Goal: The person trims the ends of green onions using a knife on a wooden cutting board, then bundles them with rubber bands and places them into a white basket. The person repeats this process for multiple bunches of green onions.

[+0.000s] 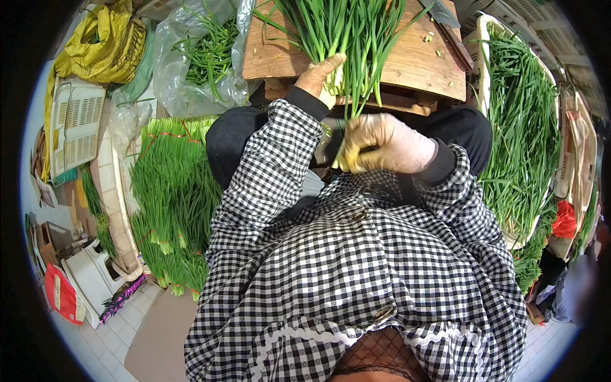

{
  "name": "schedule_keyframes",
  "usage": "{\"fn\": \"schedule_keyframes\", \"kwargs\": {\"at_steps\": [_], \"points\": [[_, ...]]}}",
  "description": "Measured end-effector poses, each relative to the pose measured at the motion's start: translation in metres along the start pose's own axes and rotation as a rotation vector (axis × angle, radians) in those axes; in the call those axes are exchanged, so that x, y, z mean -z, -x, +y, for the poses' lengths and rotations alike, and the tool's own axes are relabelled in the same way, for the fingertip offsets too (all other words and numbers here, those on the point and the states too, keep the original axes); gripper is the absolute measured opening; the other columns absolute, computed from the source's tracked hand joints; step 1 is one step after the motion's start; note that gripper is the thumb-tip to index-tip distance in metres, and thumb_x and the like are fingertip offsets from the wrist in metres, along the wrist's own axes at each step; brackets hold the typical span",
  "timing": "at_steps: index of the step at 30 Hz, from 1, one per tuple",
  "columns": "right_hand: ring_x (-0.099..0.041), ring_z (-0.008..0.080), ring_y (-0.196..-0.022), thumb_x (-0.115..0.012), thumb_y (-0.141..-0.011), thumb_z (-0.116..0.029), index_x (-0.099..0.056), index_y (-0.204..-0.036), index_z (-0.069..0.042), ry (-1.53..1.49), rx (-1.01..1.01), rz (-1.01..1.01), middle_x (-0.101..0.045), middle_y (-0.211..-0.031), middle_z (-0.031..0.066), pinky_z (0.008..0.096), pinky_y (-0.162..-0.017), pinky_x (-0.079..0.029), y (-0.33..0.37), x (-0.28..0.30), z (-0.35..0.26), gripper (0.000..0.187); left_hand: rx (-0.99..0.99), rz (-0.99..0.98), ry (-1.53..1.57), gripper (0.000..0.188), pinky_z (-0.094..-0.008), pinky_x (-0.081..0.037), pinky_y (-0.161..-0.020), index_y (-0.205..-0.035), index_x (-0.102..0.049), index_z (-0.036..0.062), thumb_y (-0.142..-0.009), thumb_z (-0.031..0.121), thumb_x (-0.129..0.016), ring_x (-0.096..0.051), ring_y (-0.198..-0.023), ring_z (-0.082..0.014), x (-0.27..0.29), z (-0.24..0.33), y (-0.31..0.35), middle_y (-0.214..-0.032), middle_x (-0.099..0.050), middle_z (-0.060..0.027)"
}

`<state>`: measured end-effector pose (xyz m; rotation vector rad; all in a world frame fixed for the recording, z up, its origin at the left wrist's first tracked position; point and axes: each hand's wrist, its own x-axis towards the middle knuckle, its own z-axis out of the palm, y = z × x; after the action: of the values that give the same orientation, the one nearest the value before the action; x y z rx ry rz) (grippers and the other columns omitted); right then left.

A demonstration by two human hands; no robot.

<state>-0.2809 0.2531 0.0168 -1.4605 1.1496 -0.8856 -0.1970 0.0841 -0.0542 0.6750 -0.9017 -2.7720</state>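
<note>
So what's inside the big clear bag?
Loose green leaves lie inside the bag. They cover its bottom, so I can't see whether anything else is under them.

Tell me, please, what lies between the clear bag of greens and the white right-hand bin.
The wooden board, with held green stalks reaching over it, as the head view shows.

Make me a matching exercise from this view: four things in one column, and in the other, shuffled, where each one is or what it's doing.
1. Left hand
2. Right hand
3. Bright yellow plastic sack
4. Crumpled red plastic

A. At the upper left
B. Holding a thick bunch of long green stalks
C. Right of the long white bin
D. Gripping a few green stalks nearer the body

Pairs: 1-B, 2-D, 3-A, 4-C
</note>
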Motion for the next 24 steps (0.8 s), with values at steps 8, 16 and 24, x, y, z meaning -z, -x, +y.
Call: {"fn": "schedule_keyframes", "kwargs": {"at_steps": [8,16,24], "points": [[-0.058,0.0094,-0.079,-0.063,-0.077,0.007,-0.062,-0.088,-0.002,-0.238,0.008,0.471,-0.062,-0.088,0.0022,0.0226,-0.073,-0.048,-0.012,0.003,0.025,0.014,-0.059,0.105,-0.055,0.038,-0.0328,-0.055,-0.08,-0.111,-0.054,-0.0003,-0.077,0.004,-0.071,-0.064,-0.09,-0.0224,-0.007,-0.009,0.004,-0.1,-0.063,-0.0117],[-0.058,0.0119,-0.077,-0.063,-0.08,0.002,-0.064,-0.086,-0.001,-0.321,0.041,-0.035,-0.062,-0.084,0.0046,0.025,-0.07,-0.049,-0.005,-0.034,0.014,0.007,-0.109,0.183,-0.294,0.066,-0.0322,-0.056,-0.077,-0.128,-0.029,-0.003,-0.072,-0.018,-0.062,-0.065,-0.087,-0.0256,-0.01,-0.009,-0.005,-0.104,-0.061,-0.0211],[-0.049,0.0046,-0.055,-0.056,-0.091,-0.036,-0.064,-0.107,-0.008,-0.458,-0.558,0.176,-0.063,-0.074,-0.002,0.0188,-0.047,-0.04,0.013,-0.031,0.026,0.033,-0.096,0.14,-0.304,0.045,-0.0292,-0.053,-0.081,-0.112,-0.04,-0.0159,-0.076,-0.007,-0.067,-0.065,-0.088,-0.0236,0.016,-0.016,-0.018,-0.097,-0.065,-0.0203]]}}
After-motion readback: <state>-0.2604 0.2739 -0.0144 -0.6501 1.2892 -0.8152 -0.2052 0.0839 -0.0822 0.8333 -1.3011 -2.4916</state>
